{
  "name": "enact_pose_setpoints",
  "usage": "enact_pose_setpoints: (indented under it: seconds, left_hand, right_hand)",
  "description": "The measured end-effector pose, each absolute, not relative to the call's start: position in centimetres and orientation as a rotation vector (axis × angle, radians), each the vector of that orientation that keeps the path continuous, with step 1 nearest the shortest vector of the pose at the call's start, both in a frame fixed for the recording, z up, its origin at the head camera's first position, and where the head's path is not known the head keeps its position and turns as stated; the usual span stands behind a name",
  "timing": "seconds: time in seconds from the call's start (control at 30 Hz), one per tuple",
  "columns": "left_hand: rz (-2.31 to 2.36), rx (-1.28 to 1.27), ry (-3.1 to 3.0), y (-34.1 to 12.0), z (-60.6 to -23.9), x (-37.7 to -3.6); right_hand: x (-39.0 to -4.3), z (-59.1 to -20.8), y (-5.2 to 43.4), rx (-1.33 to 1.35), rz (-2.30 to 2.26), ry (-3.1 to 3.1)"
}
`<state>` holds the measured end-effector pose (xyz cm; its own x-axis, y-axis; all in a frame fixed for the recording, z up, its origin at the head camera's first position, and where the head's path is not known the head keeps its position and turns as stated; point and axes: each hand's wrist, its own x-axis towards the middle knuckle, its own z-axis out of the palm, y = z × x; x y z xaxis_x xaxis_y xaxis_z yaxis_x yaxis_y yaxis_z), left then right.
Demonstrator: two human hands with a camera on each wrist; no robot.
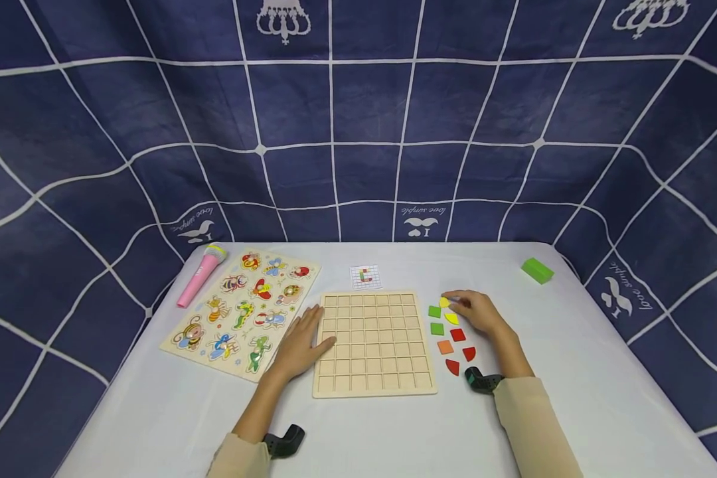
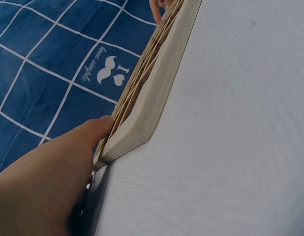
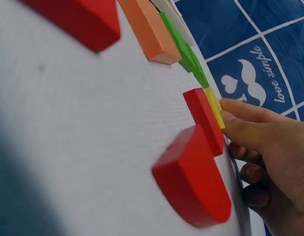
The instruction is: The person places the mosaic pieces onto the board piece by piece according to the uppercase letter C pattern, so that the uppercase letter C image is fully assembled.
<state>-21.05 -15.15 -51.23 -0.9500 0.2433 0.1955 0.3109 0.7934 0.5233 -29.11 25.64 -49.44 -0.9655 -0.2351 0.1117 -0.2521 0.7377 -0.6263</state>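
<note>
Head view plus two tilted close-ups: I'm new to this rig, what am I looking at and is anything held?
No machine here: a person works with two bare hands. The wide picture comes from a camera on their head; each close-up comes from a camera on one wrist, hence the tilt. On the white table lie an empty wooden grid board, an animal peg puzzle, a pink toy microphone, a small pattern card, a green block and a cluster of coloured pieces. The left hand rests flat against the board's left edge. The right hand touches a yellow piece with its fingertips; nothing is lifted.
</note>
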Motion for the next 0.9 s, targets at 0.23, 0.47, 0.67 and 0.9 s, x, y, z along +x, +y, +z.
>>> enact_pose_setpoints:
  seconds: [0.23, 0.47, 0.67, 0.9]
  left_hand:
    - [-0.864, -0.455, -2.862, -15.0, -51.2, -21.1]
    - [-0.848, -0.448, -2.877, -15.1, -51.1, -21.3]
    - [-0.86, -0.453, -2.845, -15.2, -50.9, -21.1]
    - [-0.871, -0.44, -2.861, -15.1, -51.0, -21.0]
  right_hand:
    - [-29.2, -49.4, 25.7, 0.153, 0.901, -2.88]
    - [-28.4, -49.7, 25.9, 0.055, 0.892, -2.822]
    - [-27.9, -50.3, 25.8, 0.09, 0.959, -2.783]
    - [-29.1, -50.4, 25.8, 0.177, 0.936, -2.806]
